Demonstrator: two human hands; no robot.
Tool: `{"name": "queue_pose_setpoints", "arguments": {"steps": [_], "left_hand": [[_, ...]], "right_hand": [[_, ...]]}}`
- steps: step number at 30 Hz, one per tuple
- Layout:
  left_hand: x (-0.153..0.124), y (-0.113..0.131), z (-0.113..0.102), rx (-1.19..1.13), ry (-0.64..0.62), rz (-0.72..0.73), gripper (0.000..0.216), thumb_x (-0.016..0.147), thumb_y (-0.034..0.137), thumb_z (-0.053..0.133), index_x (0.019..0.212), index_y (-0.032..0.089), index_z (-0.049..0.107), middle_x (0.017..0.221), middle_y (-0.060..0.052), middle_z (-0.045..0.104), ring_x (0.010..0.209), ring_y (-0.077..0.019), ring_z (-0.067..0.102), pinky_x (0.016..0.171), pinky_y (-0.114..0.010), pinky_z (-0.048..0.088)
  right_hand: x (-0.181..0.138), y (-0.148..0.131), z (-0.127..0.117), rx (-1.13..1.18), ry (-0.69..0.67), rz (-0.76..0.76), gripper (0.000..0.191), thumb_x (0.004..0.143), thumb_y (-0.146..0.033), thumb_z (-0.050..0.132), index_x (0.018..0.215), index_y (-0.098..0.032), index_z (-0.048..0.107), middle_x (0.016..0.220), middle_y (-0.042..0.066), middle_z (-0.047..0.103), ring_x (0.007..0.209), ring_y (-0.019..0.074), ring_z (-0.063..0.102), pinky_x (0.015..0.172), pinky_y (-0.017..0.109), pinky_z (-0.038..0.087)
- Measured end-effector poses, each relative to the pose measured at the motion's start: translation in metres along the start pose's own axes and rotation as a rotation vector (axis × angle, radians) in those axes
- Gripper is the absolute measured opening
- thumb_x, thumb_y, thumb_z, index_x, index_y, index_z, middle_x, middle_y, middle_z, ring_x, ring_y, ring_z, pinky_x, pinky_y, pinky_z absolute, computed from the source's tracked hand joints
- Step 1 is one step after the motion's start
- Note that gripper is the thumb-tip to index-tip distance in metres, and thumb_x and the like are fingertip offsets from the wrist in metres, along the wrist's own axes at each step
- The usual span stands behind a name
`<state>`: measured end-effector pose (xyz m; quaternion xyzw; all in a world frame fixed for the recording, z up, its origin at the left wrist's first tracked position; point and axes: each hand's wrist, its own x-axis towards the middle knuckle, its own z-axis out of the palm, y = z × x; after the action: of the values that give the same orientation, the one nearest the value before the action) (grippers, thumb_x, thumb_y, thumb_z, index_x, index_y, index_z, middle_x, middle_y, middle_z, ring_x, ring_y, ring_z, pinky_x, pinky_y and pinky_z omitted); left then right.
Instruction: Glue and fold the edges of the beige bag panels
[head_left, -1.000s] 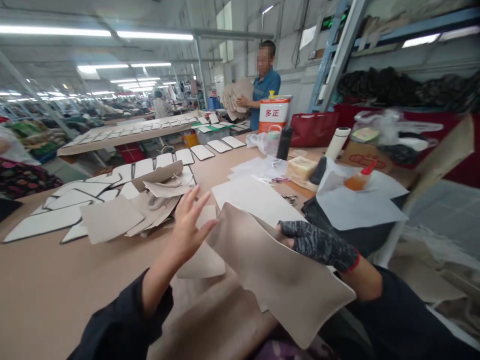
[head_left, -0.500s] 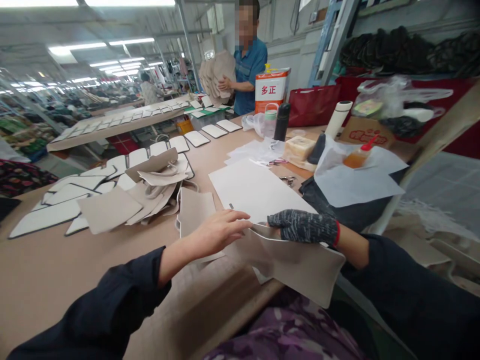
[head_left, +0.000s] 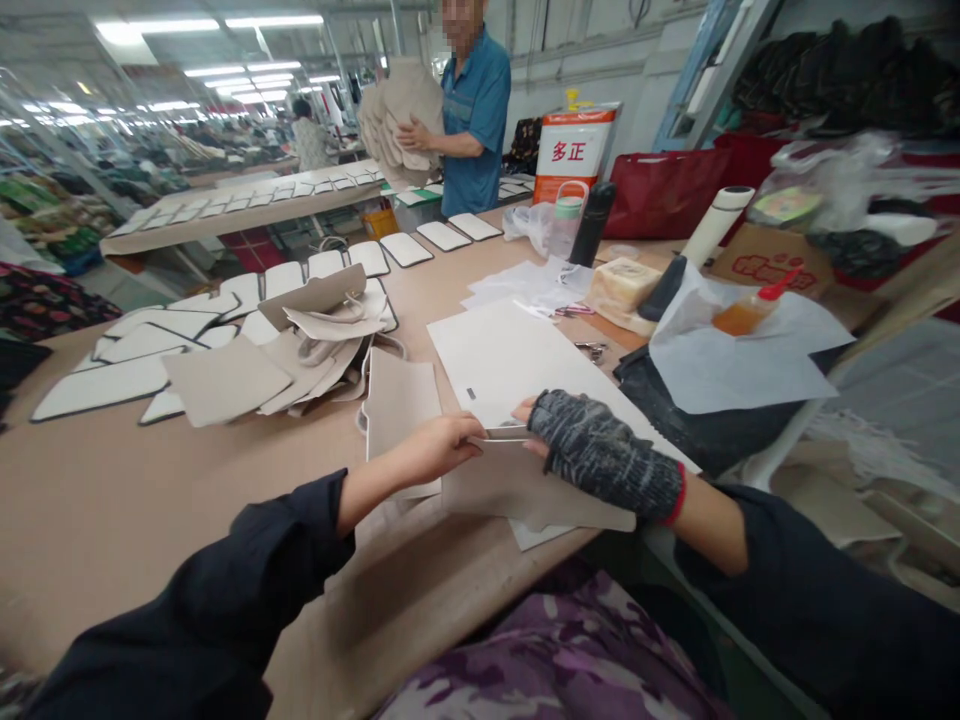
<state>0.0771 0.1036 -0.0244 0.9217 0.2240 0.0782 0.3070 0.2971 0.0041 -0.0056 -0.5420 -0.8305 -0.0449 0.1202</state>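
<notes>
A beige sheet of leather-like material (head_left: pixel 525 485) lies folded at the table's front edge, its upper edge turned over. My bare left hand (head_left: pixel 442 445) pinches the left end of that fold. On the fold's right end, my right hand (head_left: pixel 592 440), in a dark grey fingerless glove with a red cuff, grips with thumb and fingers. Behind both hands is a large white board (head_left: pixel 510 360) with a small dark mark. Another beige piece (head_left: pixel 401 400) lies just left of my left hand.
A heap of beige pieces (head_left: pixel 300 360) sits left of centre, with white dark-edged panels (head_left: pixel 112 385) around it. At right are a glue bottle (head_left: pixel 754 310) on white paper, a black flask (head_left: pixel 592 222) and a metal can (head_left: pixel 574 150). A co-worker (head_left: pixel 476 110) carries beige pieces.
My left fingers have gone from stretched out to pinching the sheet's edge. My right hand has come down over the fold, and the sheet lies flatter. The view has shifted slightly.
</notes>
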Motion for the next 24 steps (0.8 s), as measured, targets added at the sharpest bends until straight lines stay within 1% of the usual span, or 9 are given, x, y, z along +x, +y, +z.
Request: {"name": "queue_pose_setpoints", "arguments": {"steps": [3,6,8,10,12,14,16,19,24], "left_hand": [[0.001,0.000,0.002,-0.037,-0.021,0.000,0.015,0.081,0.009,0.056,0.091,0.015,0.065,0.092,-0.005,0.064,0.087,-0.0157,0.059,0.080,-0.024,0.046],[-0.001,-0.002,0.002,-0.102,-0.046,-0.007,0.018,0.079,0.008,0.058,0.095,0.016,0.065,0.096,-0.006,0.064,0.088,-0.0158,0.059,0.082,-0.025,0.046],[-0.005,-0.003,0.003,-0.177,-0.048,0.008,0.021,0.079,0.009,0.058,0.099,0.016,0.063,0.099,-0.007,0.063,0.092,-0.0165,0.059,0.084,-0.027,0.047],[-0.009,-0.004,0.005,-0.262,-0.029,0.059,0.024,0.081,0.012,0.058,0.104,0.016,0.062,0.106,-0.009,0.062,0.100,-0.0181,0.058,0.089,-0.029,0.046],[-0.014,-0.005,0.007,-0.333,0.006,0.104,0.032,0.082,0.016,0.059,0.114,0.017,0.058,0.118,-0.011,0.059,0.110,-0.0198,0.055,0.095,-0.032,0.044],[-0.019,-0.005,0.009,-0.397,0.034,0.081,0.048,0.084,0.019,0.059,0.130,0.019,0.047,0.126,-0.013,0.055,0.111,-0.0200,0.055,0.095,-0.034,0.044],[-0.021,-0.005,0.010,-0.438,0.027,0.009,0.056,0.085,0.021,0.059,0.137,0.019,0.039,0.126,-0.014,0.057,0.106,-0.0192,0.059,0.092,-0.033,0.047],[-0.022,-0.005,0.009,-0.411,-0.002,-0.038,0.045,0.087,0.024,0.057,0.130,0.016,0.050,0.122,-0.013,0.061,0.103,-0.0194,0.062,0.093,-0.033,0.047],[-0.018,-0.007,0.005,-0.332,0.002,0.002,0.034,0.089,0.031,0.054,0.119,0.017,0.061,0.120,-0.010,0.065,0.107,-0.0202,0.061,0.096,-0.032,0.045]], "right_hand": [[-0.006,-0.018,0.032,-0.011,0.007,-0.016,0.028,0.083,-0.021,0.056,0.109,-0.013,0.062,0.107,0.016,0.066,0.098,0.0306,0.062,0.088,0.048,0.049],[-0.015,-0.025,0.063,-0.036,0.173,0.037,0.021,0.085,-0.018,0.052,0.101,-0.013,0.064,0.095,0.016,0.067,0.089,0.0307,0.063,0.084,0.051,0.050],[-0.020,-0.025,0.072,-0.028,0.262,0.000,0.019,0.087,-0.015,0.048,0.096,-0.017,0.064,0.097,0.014,0.068,0.093,0.0288,0.062,0.090,0.052,0.047],[-0.021,-0.023,0.072,-0.011,0.326,-0.041,0.020,0.087,-0.013,0.045,0.093,-0.020,0.063,0.111,0.010,0.065,0.107,0.0267,0.057,0.098,0.052,0.042],[-0.021,-0.020,0.069,0.008,0.369,-0.038,0.023,0.086,-0.010,0.045,0.096,-0.020,0.062,0.120,0.010,0.061,0.114,0.0263,0.053,0.099,0.050,0.042],[-0.019,-0.016,0.067,0.055,0.341,-0.019,0.027,0.083,-0.008,0.045,0.102,-0.018,0.062,0.115,0.012,0.064,0.108,0.0268,0.056,0.094,0.048,0.046],[-0.017,-0.014,0.068,0.103,0.288,-0.004,0.029,0.082,-0.009,0.046,0.106,-0.016,0.061,0.105,0.012,0.067,0.099,0.0271,0.061,0.089,0.046,0.049],[-0.015,-0.012,0.070,0.123,0.283,0.022,0.028,0.083,-0.011,0.046,0.106,-0.015,0.062,0.100,0.013,0.068,0.093,0.0287,0.062,0.085,0.046,0.050],[-0.008,-0.012,0.063,0.137,0.266,0.009,0.026,0.087,-0.013,0.041,0.099,-0.016,0.065,0.093,0.013,0.069,0.086,0.0286,0.064,0.078,0.045,0.052]]}}
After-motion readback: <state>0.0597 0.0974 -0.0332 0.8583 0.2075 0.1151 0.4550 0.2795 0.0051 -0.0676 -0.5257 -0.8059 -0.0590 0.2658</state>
